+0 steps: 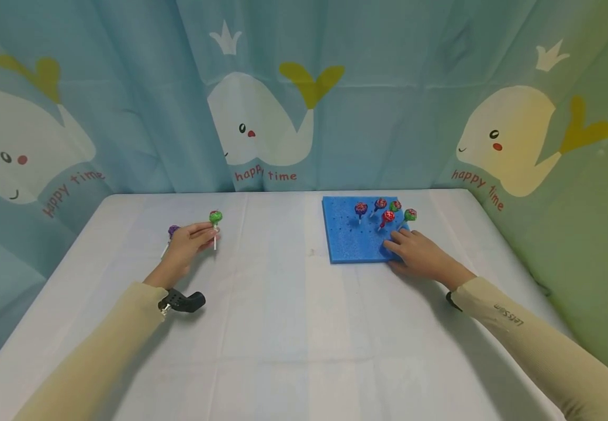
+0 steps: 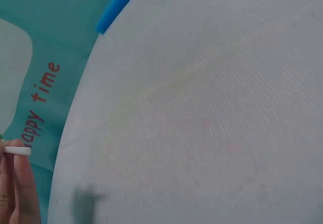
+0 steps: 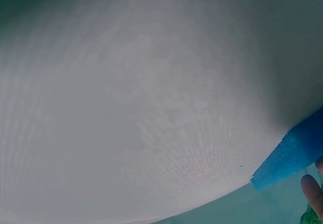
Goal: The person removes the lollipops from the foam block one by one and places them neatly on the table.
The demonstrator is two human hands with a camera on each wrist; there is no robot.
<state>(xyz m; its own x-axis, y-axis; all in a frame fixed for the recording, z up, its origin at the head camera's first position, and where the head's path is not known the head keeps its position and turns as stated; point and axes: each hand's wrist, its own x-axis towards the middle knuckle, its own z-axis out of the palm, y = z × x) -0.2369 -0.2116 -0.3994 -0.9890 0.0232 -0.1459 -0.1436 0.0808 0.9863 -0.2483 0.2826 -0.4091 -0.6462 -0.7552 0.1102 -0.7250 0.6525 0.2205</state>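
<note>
My left hand pinches the white stick of a green lollipop, held upright above the left of the table; in the left wrist view the stick pokes out past the fingertips. Behind that hand is a purple lollipop, partly hidden. On the right lies a blue foam board with small holes, several red, purple and green lollipops standing in it. My right hand rests on the board's near right corner, its fingers bent over the surface; the right wrist view shows fingertips beside the board.
A white cloth covers the table. A curtain with whale prints hangs behind the far edge and along the sides. The table's far edge runs just behind the board.
</note>
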